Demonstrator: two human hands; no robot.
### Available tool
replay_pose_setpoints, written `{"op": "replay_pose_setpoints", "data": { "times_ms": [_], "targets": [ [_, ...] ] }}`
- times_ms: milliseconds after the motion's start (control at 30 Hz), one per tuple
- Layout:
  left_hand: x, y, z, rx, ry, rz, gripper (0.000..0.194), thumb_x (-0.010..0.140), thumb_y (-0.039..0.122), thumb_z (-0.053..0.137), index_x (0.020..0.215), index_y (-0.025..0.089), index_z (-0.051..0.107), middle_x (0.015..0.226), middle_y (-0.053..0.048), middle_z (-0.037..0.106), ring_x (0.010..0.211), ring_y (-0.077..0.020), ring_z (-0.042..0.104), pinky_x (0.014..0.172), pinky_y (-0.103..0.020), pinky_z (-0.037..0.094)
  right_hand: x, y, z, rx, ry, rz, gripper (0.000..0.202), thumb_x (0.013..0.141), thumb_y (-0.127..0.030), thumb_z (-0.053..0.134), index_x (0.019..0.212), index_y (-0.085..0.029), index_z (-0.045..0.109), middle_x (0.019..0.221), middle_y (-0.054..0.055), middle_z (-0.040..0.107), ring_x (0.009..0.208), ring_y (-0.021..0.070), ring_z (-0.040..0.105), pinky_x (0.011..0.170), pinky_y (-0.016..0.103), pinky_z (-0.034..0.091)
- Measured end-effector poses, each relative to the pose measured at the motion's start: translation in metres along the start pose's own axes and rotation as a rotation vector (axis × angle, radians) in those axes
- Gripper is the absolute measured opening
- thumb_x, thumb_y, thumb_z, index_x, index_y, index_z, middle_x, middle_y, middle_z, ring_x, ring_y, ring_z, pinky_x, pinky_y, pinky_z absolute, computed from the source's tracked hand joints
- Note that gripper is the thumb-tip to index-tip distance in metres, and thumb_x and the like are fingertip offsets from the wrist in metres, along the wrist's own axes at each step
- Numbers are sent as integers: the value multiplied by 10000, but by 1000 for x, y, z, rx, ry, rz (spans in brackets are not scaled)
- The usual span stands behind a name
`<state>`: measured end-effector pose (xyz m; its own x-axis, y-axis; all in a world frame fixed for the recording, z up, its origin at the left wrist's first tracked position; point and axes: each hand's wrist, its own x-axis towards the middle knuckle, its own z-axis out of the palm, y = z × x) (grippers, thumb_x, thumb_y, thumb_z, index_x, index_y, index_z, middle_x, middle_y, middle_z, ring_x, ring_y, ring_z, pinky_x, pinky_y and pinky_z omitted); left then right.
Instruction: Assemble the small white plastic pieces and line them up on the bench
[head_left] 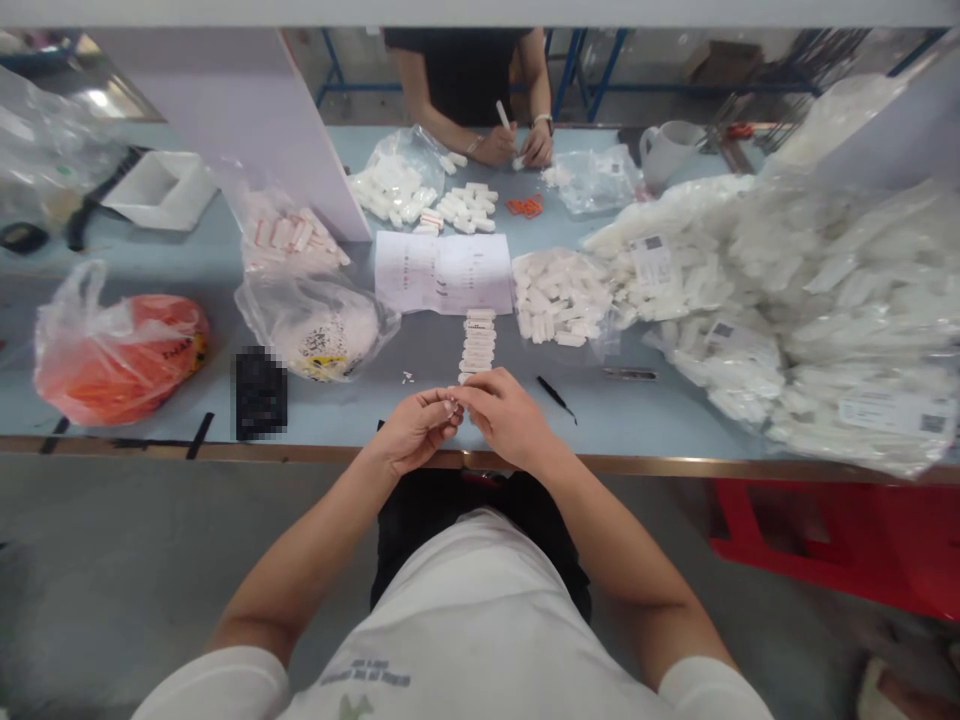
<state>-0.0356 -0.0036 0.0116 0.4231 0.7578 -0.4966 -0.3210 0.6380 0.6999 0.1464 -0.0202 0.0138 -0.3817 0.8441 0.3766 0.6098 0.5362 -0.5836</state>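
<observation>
My left hand [421, 428] and my right hand [504, 415] meet above the table's front edge, fingertips pinched together. Something tiny sits between them, too small to name. Just beyond my right hand a column of white plastic pieces [478, 345] lies side by side, some with dark marks. A few tiny white bits [408, 378] are on the table to the left. To the right rest a black thin tool [556, 399], perhaps tweezers, and a grey metal strip-like tool [630, 374].
A printed sheet [442, 272] lies ahead, beside a bag of white pieces [562, 297]. Large clear bags [825, 330] crowd the right. Leftward are a white-filled bag [319, 330] and an orange-filled bag [124, 355]. Opposite, a co-worker's hands [517, 146] hold a white stick-like thing.
</observation>
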Motion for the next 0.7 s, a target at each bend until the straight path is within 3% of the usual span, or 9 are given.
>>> {"op": "replay_pose_setpoints", "data": {
  "times_ms": [133, 400, 567, 700],
  "targets": [
    [-3, 1, -1, 33, -32, -37, 258, 673, 265, 857, 791, 97, 701, 684, -2, 590, 596, -49, 509, 542, -155, 416, 2, -2, -6, -70, -105, -81, 335, 957, -98, 474, 1202, -206, 676, 1023, 87, 665, 926, 207, 488, 834, 339, 498],
    [-5, 1, -7, 90, -98, -127, 291, 666, 290, 868, 751, 89, 675, 681, -15, 581, 603, -67, 500, 538, -182, 390, 5, -10, -18, -282, -285, -215, 216, 908, -36, 507, 1020, -142, 657, 938, 82, 655, 905, 213, 500, 867, 347, 469],
    [-5, 0, -7, 118, -118, -162, 286, 642, 270, 876, 722, 93, 666, 656, -14, 576, 571, -66, 491, 516, -182, 380, 7, -18, -26, -304, -386, -241, 69, 901, -127, 581, 951, -138, 627, 912, 88, 646, 875, 217, 514, 826, 358, 470],
    [-5, 2, -5, 162, -123, -178, 277, 641, 264, 871, 707, 99, 658, 642, -7, 567, 546, -62, 485, 514, -186, 381, 8, -21, -27, -327, -397, -213, 87, 933, -140, 551, 951, -139, 636, 886, 79, 643, 866, 216, 511, 803, 349, 463]
  ]
}}
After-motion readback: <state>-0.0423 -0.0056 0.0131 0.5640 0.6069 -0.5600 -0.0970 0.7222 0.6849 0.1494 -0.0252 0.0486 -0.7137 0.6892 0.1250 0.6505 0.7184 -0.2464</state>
